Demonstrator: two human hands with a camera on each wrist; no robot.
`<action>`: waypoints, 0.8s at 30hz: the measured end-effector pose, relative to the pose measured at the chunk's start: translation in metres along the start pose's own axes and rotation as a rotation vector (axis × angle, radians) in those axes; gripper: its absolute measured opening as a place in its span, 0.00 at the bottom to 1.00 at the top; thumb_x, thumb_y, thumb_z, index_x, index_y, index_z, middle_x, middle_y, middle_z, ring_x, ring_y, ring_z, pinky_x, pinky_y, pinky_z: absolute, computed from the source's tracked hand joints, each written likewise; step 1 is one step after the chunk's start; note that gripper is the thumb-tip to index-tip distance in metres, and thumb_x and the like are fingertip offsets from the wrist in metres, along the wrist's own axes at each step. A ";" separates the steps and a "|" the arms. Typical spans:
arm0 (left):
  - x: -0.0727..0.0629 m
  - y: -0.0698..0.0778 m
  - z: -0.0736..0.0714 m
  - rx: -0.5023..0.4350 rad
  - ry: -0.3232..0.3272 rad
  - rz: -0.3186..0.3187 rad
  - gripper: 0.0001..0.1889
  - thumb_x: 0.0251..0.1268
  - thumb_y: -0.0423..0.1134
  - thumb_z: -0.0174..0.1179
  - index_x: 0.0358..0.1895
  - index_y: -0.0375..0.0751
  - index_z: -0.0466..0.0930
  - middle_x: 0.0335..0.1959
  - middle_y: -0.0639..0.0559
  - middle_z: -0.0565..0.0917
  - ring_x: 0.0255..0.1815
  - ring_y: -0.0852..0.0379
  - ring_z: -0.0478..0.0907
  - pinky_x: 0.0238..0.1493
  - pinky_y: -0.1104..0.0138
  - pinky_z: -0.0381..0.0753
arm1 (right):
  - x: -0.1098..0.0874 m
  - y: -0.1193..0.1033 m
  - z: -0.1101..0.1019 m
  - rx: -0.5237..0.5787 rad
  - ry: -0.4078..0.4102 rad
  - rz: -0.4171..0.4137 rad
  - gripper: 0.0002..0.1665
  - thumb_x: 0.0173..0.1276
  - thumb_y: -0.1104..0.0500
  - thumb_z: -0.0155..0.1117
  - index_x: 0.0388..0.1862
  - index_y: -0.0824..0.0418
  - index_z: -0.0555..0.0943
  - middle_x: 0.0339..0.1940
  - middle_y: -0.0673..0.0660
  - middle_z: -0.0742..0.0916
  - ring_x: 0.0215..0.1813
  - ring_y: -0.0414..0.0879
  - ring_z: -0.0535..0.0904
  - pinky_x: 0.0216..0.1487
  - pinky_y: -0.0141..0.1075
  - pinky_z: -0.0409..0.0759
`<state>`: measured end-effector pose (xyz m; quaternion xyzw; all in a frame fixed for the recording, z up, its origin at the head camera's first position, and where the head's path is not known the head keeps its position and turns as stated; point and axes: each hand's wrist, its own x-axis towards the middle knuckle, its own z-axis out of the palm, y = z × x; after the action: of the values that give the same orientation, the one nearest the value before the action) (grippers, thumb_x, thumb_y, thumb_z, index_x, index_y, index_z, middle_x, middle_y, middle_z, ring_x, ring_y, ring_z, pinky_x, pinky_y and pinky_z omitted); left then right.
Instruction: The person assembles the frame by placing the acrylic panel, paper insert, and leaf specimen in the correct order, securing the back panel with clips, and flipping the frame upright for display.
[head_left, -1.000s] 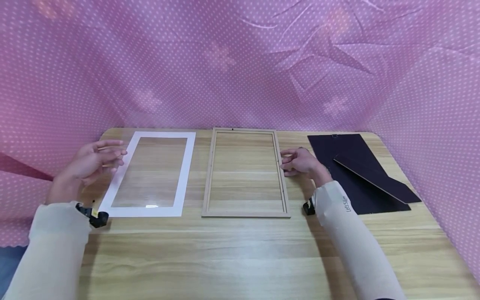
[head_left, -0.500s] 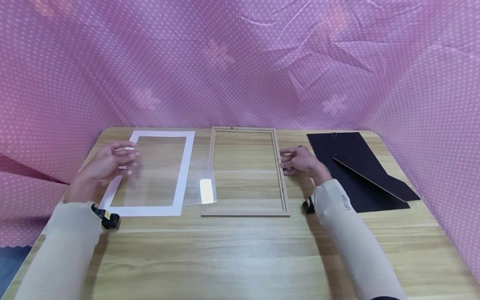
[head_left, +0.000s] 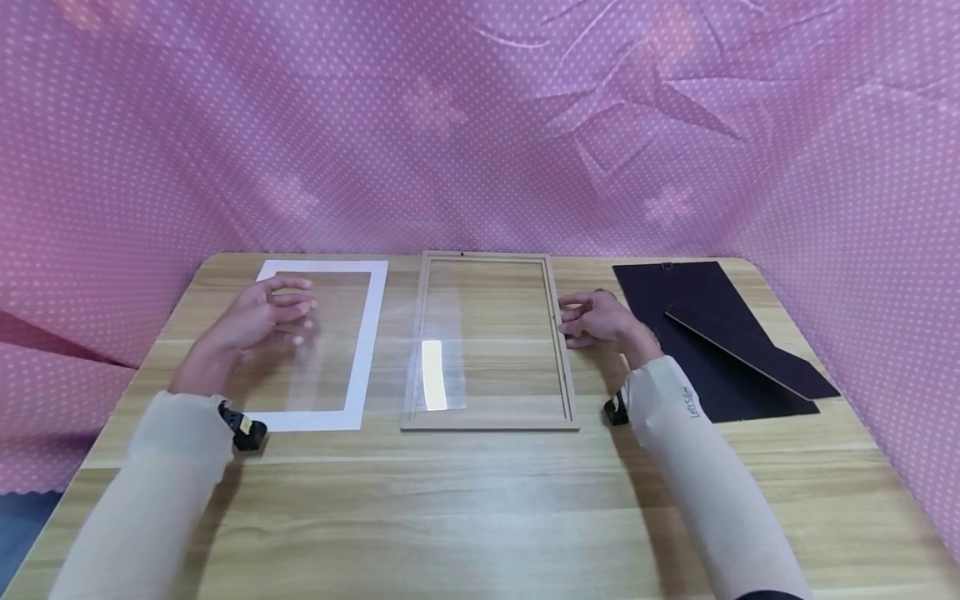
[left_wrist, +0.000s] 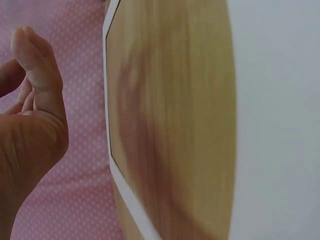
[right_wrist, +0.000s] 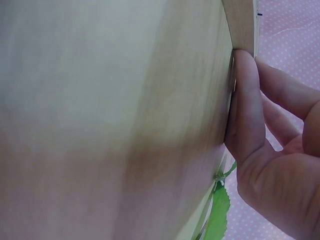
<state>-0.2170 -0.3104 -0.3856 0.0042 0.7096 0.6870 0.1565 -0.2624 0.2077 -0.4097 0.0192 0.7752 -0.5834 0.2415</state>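
Observation:
My left hand [head_left: 262, 317] holds a clear sheet [head_left: 454, 367] by its left side, above a white mat border [head_left: 354, 392]. The sheet's right part overlaps the left of a light wooden picture frame [head_left: 491, 423], where a bright reflection shows on it. Whether sheet and frame touch, I cannot tell. In the left wrist view, the fingers [left_wrist: 42, 75] are bent over the mat; the sheet hardly shows there. My right hand [head_left: 600, 321] grips the right rail of the frame, which lies flat. The right wrist view shows its fingers [right_wrist: 248, 100] against the frame's outer side.
On the right of the wooden table [head_left: 480, 517] lies a black backing board [head_left: 675, 292] with its stand leg [head_left: 750, 354] raised at an angle. Pink dotted cloth [head_left: 480, 125] encloses the back and sides. A green leaf [right_wrist: 218, 212] shows in the right wrist view.
My left hand has moved right across the mat with the clear sheet, whose right edge now lies over the frame's left part. The right hand has stayed at the frame.

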 end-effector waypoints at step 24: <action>0.025 0.002 0.053 0.113 -0.038 -0.068 0.25 0.76 0.28 0.52 0.72 0.31 0.58 0.54 0.41 0.82 0.39 0.55 0.83 0.36 0.65 0.91 | 0.000 -0.002 -0.001 0.003 0.007 0.005 0.38 0.68 0.78 0.61 0.76 0.68 0.65 0.47 0.60 0.78 0.39 0.42 0.83 0.44 0.37 0.91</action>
<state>-0.2293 -0.2527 -0.3899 0.0020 0.7439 0.6399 0.1925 -0.2636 0.2082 -0.4079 0.0237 0.7752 -0.5838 0.2403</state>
